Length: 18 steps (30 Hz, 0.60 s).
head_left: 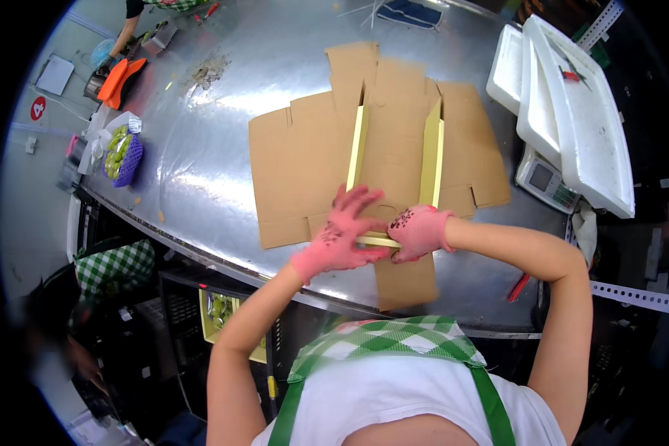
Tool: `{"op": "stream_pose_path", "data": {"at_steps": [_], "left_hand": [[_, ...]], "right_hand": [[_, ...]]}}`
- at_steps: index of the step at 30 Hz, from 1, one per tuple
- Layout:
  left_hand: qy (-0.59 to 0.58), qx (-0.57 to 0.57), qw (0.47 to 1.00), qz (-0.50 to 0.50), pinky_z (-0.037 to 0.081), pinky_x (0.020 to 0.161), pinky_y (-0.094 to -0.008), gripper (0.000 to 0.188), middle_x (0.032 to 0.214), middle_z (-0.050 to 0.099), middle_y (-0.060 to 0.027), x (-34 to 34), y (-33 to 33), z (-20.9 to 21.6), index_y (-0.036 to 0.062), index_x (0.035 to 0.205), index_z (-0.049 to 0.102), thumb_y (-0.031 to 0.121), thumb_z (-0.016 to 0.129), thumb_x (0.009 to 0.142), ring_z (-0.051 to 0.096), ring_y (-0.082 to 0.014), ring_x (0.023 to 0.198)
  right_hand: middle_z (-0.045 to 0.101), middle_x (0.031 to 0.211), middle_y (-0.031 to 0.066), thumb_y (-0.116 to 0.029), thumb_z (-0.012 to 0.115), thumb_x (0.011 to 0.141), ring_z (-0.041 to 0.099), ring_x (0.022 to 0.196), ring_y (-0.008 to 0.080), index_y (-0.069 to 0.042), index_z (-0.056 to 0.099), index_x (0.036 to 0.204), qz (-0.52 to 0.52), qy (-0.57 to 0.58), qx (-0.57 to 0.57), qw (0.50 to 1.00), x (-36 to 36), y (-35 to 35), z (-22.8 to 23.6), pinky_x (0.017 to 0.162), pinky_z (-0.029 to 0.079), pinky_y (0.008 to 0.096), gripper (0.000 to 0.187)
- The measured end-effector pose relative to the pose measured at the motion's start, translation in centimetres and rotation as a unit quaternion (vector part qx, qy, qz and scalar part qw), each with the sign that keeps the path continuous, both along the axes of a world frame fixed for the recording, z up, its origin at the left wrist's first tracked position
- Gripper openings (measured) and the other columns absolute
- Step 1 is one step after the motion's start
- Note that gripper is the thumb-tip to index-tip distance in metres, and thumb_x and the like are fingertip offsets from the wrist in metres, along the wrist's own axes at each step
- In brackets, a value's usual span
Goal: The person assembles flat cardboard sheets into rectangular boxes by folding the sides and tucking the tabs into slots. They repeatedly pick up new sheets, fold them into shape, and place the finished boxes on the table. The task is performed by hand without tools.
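Shirt (pixel 409 394) lay nearest. Carton (pixel 394 134) was under and beyond the hands. Done: side walls (pixel 432 152) stood ahead of them; near wall (pixel 377 241) showed between them. Right hand (pixel 419 233) curled, grasping near wall; left hand (pixel 340 233) spread, grasping nothing visible. Outstanding: outer panels (pixel 293 163) flat, unfolded.

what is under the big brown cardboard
The cardboard lies on the shiny metal table, visible around its edges; whatever is directly beneath is covered and can't be seen.
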<state>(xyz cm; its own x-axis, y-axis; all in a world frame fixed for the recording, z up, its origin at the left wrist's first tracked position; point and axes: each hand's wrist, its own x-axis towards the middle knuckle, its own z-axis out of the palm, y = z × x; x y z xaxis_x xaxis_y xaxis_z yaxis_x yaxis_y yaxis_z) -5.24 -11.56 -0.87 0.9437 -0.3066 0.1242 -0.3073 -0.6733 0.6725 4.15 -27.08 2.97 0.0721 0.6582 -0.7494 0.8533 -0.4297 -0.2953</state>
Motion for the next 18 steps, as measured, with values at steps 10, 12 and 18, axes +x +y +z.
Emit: {"op": "stream_pose_path", "data": {"at_steps": [10, 12, 18], "left_hand": [[0.172, -0.437, 0.866, 0.174, 0.017, 0.108, -0.0350, 0.065, 0.145, 0.020, -0.0120, -3.0, 0.8, -6.7, 0.0050, 0.141, 0.017, 0.048, 0.025, 0.093, 0.019, -0.0242, 0.134], [0.219, -0.468, 0.829, 0.215, 0.018, 0.107, -0.0344, 0.063, 0.144, 0.023, -0.0117, -3.3, 0.6, -7.1, 0.0049, 0.141, 0.017, 0.044, 0.028, 0.094, 0.022, -0.0235, 0.132], [0.208, -0.416, 0.857, 0.220, 0.023, 0.105, -0.0324, 0.056, 0.142, 0.027, -0.0094, -3.2, -0.4, -6.3, 0.0054, 0.140, 0.020, 0.032, 0.035, 0.093, 0.027, -0.0204, 0.129]], "right_hand": [[0.045, 0.119, 0.0153, -0.028, 0.055, 0.068, 0.047, 0.110, 0.0291, -0.004, 0.041, 0.124, -0.225, 0.239, 0.064, 0.942, -1.1, 1.7, -4.3, 0.088, 0.042, 0.0373, 0.062], [0.041, 0.121, 0.0160, -0.024, 0.055, 0.067, 0.042, 0.114, 0.0305, -0.004, 0.036, 0.127, -0.169, 0.254, 0.021, 0.952, -0.4, 2.6, -3.9, 0.091, 0.039, 0.0382, 0.067], [0.036, 0.125, 0.0172, -0.021, 0.058, 0.062, 0.040, 0.113, 0.0335, -0.002, 0.032, 0.128, -0.146, 0.303, 0.006, 0.942, 0.4, 3.0, -4.4, 0.094, 0.037, 0.0385, 0.074]]}}
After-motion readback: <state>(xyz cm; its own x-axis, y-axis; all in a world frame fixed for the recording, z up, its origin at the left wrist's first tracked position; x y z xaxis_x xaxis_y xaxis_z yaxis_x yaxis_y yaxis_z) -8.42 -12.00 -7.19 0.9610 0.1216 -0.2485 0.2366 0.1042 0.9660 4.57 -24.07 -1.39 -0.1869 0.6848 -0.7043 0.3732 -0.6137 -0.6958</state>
